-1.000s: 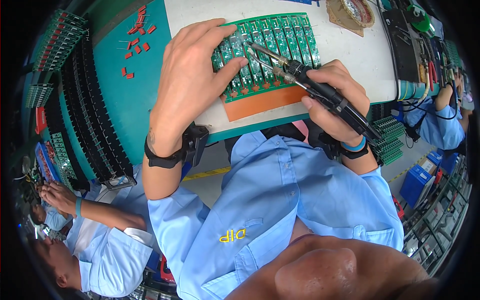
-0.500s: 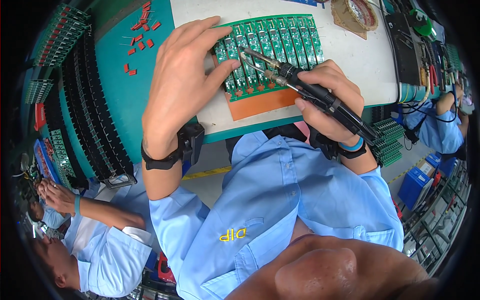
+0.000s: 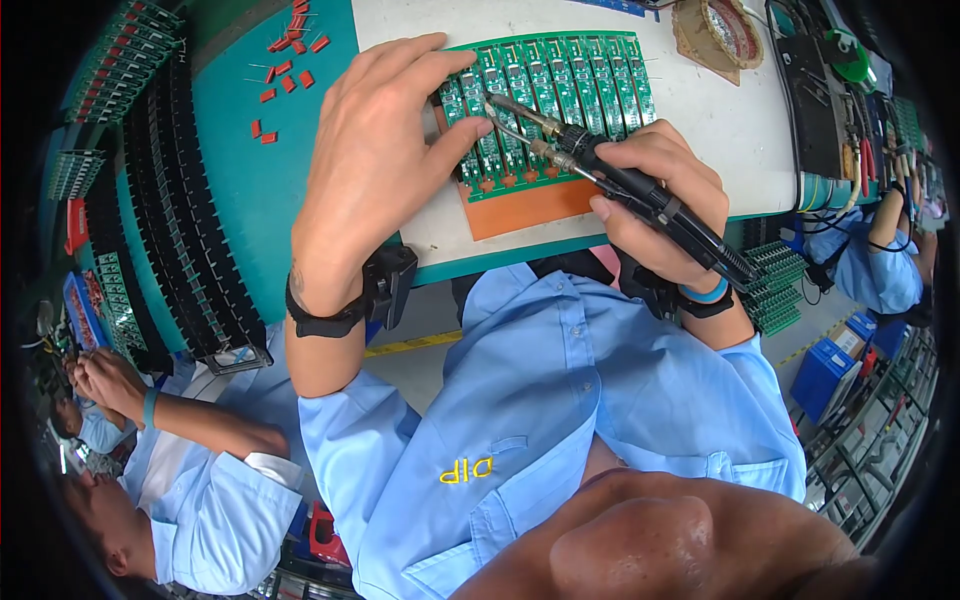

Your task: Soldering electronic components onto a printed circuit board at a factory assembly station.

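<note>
My right hand (image 3: 665, 200) is closed around the black handle of a soldering iron (image 3: 640, 195) with a thin metal feed tube beside its tip. The tip points left and meets, or sits just above, a strip near the left end of a green circuit board panel (image 3: 570, 100); exact contact cannot be made out. My left hand (image 3: 375, 160) lies with fingers spread over the panel's left end, thumb and index finger resting on it. Under the panel an orange-brown board (image 3: 530, 212) shows along the near edge.
Loose red components (image 3: 290, 82) lie on the green mat at left, beside black slotted racks (image 3: 195, 220). Stacked circuit boards (image 3: 770, 285) stand at right below the table edge. A round container (image 3: 718, 35) sits far right. A co-worker (image 3: 210, 500) sits at left.
The view has shifted slightly, so the panel and my left hand appear a little farther right. The iron's tip stays at about the same place on the panel.
</note>
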The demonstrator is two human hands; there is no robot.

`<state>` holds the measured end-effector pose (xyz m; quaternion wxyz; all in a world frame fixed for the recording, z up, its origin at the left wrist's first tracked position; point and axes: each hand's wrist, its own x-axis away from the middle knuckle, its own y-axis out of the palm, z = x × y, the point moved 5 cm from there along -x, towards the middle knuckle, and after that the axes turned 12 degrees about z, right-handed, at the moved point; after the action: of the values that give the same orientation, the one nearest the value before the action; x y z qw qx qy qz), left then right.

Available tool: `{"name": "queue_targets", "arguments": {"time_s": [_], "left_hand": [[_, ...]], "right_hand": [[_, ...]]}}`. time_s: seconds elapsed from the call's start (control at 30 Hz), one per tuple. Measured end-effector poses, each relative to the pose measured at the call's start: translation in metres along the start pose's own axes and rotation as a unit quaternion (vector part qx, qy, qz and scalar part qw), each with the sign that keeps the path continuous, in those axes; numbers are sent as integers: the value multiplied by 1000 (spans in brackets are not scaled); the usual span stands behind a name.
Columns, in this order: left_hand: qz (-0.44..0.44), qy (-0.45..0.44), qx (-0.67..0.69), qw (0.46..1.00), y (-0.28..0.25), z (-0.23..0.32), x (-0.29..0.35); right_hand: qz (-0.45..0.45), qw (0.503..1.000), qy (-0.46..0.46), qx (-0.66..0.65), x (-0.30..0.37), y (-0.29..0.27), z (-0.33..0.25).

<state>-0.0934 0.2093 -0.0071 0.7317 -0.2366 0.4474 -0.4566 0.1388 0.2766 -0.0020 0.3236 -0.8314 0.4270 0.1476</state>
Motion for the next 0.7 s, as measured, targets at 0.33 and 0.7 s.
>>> {"name": "queue_targets", "arguments": {"time_s": [0.33, 0.7], "left_hand": [[9, 9, 2, 1000, -1, 1, 0], [4, 6, 10, 1000, -2, 6, -4]], "right_hand": [[1, 1000, -4, 2, 1, 1, 0], [17, 1000, 5, -8, 4, -11, -4]]}}
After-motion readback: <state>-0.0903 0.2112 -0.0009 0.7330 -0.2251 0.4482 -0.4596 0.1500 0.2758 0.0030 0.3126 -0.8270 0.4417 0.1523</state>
